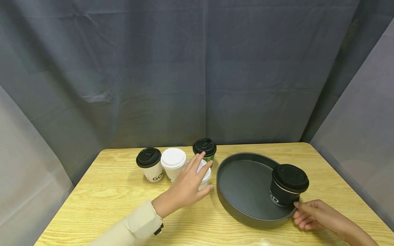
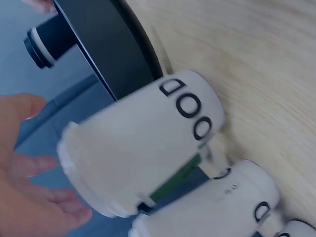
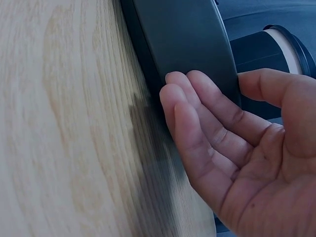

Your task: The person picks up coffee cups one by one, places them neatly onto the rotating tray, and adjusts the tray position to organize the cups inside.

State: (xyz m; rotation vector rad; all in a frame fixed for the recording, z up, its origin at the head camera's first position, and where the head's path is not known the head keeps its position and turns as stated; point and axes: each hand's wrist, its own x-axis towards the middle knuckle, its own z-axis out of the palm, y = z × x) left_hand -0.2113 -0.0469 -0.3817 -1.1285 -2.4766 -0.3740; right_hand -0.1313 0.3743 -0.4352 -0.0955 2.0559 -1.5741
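Observation:
My left hand (image 1: 186, 188) is above a white paper cup (image 2: 138, 148) with a white lid, fingers spread and straight. In the left wrist view the fingertips are right by that lid, and dark letters show on the cup's side. At the right, my right hand (image 1: 320, 217) pinches the rim of a round dark grey tray (image 1: 243, 191). Its thumb lies over the rim and its fingers (image 3: 197, 94) press the outer wall. Inside the tray, near that thumb, a black paper cup (image 1: 286, 191) with a black lid stands upright.
Left of my left hand stand a white cup with a white lid (image 1: 173, 160) and a white cup with a black lid (image 1: 150, 167). Behind the hand is a green cup with a black lid (image 1: 205, 148). Grey curtains (image 1: 154, 68) enclose the wooden table (image 1: 101, 198).

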